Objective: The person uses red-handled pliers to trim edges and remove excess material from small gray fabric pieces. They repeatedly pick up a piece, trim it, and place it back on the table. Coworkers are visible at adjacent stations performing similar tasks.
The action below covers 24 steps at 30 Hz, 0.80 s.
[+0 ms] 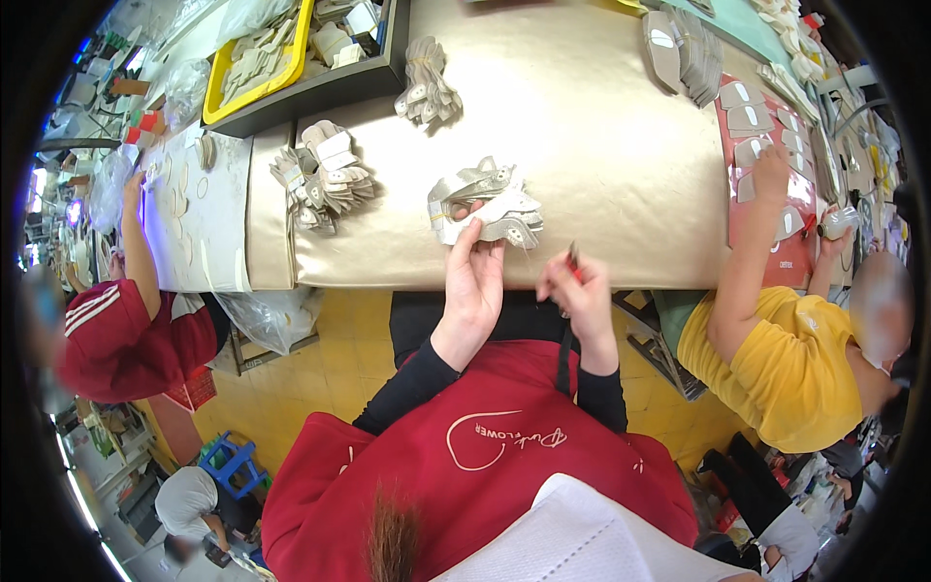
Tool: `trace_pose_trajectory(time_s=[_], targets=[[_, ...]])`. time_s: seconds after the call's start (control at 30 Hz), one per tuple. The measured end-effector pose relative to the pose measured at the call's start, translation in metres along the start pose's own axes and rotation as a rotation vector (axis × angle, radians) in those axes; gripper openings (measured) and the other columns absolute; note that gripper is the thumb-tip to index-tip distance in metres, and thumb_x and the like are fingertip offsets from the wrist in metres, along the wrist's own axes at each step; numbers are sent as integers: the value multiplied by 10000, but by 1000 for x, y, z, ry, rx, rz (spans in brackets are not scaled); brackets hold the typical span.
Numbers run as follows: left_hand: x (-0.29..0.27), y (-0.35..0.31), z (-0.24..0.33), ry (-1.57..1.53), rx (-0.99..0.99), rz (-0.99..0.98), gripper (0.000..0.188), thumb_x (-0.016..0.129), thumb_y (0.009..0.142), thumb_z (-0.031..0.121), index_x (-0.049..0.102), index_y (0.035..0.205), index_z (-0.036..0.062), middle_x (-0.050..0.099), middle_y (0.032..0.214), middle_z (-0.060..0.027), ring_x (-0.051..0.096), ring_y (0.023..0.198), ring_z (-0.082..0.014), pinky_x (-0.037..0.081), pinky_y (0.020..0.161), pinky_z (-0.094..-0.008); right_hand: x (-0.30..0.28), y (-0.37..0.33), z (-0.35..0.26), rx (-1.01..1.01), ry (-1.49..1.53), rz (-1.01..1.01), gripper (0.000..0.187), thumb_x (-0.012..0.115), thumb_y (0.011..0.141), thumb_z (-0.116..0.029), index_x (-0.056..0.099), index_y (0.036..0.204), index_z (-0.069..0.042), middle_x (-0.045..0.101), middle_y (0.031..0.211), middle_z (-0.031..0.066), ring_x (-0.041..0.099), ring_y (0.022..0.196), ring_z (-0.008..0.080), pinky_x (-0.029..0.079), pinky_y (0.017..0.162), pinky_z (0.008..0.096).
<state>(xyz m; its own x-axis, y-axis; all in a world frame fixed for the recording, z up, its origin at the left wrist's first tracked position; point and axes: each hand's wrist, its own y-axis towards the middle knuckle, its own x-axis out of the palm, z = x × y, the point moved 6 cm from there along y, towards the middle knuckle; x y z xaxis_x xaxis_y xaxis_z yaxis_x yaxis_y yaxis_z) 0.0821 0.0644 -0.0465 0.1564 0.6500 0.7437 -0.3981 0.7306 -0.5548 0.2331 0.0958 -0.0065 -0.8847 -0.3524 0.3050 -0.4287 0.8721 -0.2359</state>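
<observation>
Near the front edge of the table, my left hand (469, 286) is closed on a bundle of grey-white cut shoe pieces (507, 207). A band wraps the bundle's left end, and thin loose threads hang at its lower right. My right hand (580, 296), slightly blurred, is just right of the bundle and apart from it. Its fingers grip a small tool with red and dark parts (574, 262), whose exact kind is hidden by the fingers. Two similar bundles lie farther off: one with whiter pieces (330, 175) to the left, one greyer (428, 82) behind.
A black tray (388, 78) with a yellow basket (215, 92) stands at the back left. Stacked insole-shaped pieces (684, 53) lie at the back right. A person in yellow (776, 364) reaches over a red board (742, 228) on the right; another in dark red (112, 335) works at left.
</observation>
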Motion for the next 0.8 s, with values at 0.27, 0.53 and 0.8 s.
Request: trace_pose_trajectory(time_s=[0.27,0.53,0.8], targets=[[5,-20,-7,126,1,-102,385,608,985,44,463,1338,94,508,1438,-101,524,1307,-236,455,1116,-405,22,-12,54,268,193,102,202,645,1022,-254,638,1003,-52,468,606,-75,371,480,13,274,452,212],[-20,-74,-20,433,-364,-164,447,635,991,136,472,1406,95,557,1314,-16,554,1146,-138,417,1023,-351,12,5,25,26,387,422,163,790,901,-112,704,996,-12,680,869,0,604,723,47,473,610,220],[18,-57,47,1190,269,-556,623,721,918,99,420,1458,17,604,1246,-99,582,1094,-186,450,1017,-339,21,6,21,152,337,292,194,787,903,-135,718,1026,-2,697,852,8,596,660,37,439,541,205]])
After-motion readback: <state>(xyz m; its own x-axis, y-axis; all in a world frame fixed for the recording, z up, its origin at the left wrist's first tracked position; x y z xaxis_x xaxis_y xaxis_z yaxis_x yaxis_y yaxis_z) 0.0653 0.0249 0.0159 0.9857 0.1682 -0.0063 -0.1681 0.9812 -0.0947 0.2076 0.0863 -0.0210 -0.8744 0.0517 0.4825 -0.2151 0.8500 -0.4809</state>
